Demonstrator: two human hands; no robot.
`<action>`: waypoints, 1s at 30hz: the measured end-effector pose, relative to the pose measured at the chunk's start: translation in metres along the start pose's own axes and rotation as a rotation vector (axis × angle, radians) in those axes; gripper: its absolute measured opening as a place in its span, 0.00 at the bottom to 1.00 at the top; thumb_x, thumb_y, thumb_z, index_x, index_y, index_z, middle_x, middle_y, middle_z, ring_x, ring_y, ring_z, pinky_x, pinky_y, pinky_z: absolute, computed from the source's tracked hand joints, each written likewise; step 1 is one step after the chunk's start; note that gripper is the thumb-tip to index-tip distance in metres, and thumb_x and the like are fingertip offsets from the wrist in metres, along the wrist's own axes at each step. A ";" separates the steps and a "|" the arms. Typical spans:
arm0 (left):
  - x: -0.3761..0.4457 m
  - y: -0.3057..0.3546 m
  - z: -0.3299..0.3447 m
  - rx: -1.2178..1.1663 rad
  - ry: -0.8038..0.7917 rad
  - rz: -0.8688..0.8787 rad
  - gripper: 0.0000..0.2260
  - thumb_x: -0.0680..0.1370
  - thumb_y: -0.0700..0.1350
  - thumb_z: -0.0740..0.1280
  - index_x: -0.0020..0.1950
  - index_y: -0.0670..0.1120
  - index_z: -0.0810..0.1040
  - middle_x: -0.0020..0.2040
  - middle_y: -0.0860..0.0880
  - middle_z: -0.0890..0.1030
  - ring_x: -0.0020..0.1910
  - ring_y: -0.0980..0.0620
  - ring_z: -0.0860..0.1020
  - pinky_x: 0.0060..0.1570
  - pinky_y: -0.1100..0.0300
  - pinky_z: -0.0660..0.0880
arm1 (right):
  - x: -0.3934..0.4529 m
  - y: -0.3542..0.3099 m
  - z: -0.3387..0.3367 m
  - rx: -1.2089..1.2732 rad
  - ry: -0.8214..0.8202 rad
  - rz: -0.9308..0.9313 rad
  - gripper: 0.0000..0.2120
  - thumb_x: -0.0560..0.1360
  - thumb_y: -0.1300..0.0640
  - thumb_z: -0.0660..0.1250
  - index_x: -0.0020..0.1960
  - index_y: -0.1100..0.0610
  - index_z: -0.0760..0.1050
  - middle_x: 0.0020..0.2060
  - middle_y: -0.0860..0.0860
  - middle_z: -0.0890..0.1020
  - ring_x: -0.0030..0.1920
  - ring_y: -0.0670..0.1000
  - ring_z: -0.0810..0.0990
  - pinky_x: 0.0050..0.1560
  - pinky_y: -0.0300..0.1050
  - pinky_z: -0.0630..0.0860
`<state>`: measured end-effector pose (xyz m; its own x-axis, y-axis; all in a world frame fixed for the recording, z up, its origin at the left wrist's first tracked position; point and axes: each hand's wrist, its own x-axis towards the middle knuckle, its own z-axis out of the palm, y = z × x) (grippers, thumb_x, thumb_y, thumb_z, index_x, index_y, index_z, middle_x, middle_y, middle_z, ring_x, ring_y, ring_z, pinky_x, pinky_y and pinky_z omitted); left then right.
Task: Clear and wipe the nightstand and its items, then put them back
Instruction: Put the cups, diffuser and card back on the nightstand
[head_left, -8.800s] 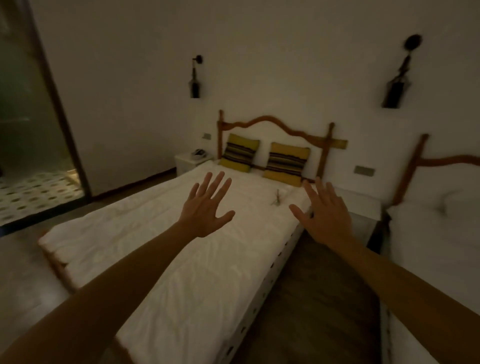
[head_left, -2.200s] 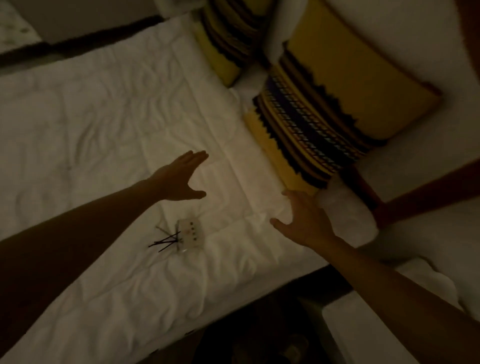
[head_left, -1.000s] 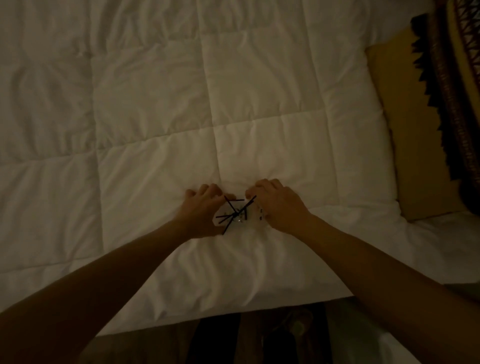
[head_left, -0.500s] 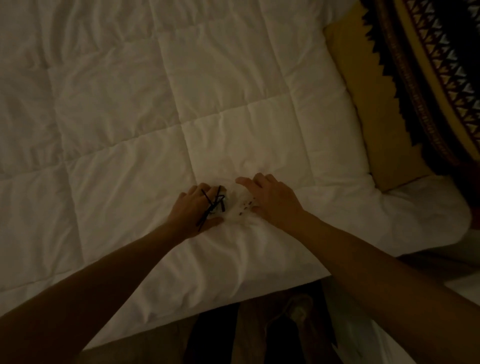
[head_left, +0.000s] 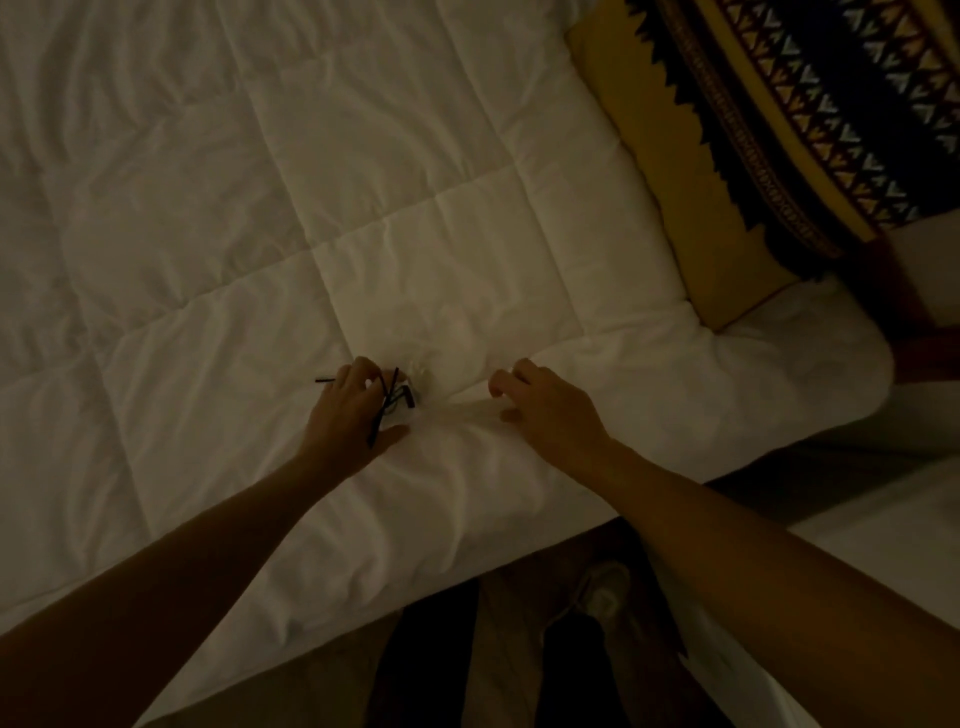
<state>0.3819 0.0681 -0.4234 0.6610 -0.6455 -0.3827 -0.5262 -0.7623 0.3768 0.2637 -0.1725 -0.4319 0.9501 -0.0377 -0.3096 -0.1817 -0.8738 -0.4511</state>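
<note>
Reaching over a bed, a person has both bare arms stretched out above a white quilt (head_left: 322, 218) that is soft and full of wrinkles. The left hand (head_left: 348, 410) sits on the quilt with its fingers (head_left: 358, 370) curled around a small bunch of thin black sticks (head_left: 387, 402). The sticks cross each other, and one tip pokes out past the hand on its left side. A small see-through thing (head_left: 418, 375) lies right beside the sticks, touching the quilt, but the room is so dark that it is hard to tell what it is. The right hand (head_left: 545, 410) rests on the quilt a little way to the right, apart from the sticks. Its fingers are bent in toward the palm, and it is not plain whether they pinch a fold of the quilt or hold nothing at all. A yellow pillow (head_left: 691, 171) with dark zigzag stripes leans at the head of the bed, in the top right corner. Down at the bottom, past the edge of the bed, there is a brown floor (head_left: 498, 623), and a pale shoe (head_left: 602, 592) shows there in the shadow. A white surface (head_left: 883, 514) shows at the right edge, behind the right arm.
</note>
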 end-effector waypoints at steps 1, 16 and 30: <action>-0.001 0.001 0.001 -0.045 -0.006 -0.026 0.30 0.71 0.47 0.78 0.70 0.42 0.74 0.62 0.40 0.72 0.57 0.40 0.75 0.53 0.43 0.76 | -0.004 0.001 -0.001 0.009 0.011 0.011 0.10 0.76 0.59 0.68 0.56 0.50 0.74 0.51 0.50 0.75 0.46 0.51 0.76 0.32 0.43 0.70; -0.021 0.037 -0.021 0.001 0.032 -0.114 0.30 0.66 0.52 0.80 0.65 0.47 0.77 0.63 0.48 0.78 0.61 0.44 0.77 0.51 0.48 0.78 | -0.082 0.038 -0.039 0.089 0.157 0.131 0.09 0.77 0.60 0.69 0.57 0.53 0.76 0.50 0.50 0.76 0.45 0.51 0.77 0.34 0.52 0.79; 0.001 0.243 -0.030 0.045 -0.057 0.307 0.29 0.68 0.52 0.78 0.67 0.48 0.77 0.63 0.51 0.77 0.53 0.48 0.81 0.46 0.51 0.80 | -0.229 0.101 -0.099 0.271 0.407 0.343 0.11 0.78 0.59 0.69 0.59 0.53 0.75 0.53 0.51 0.77 0.49 0.52 0.79 0.43 0.48 0.80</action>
<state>0.2704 -0.1164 -0.3071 0.4374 -0.8464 -0.3039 -0.7207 -0.5320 0.4445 0.0531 -0.3000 -0.3234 0.8365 -0.5260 -0.1536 -0.5031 -0.6260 -0.5959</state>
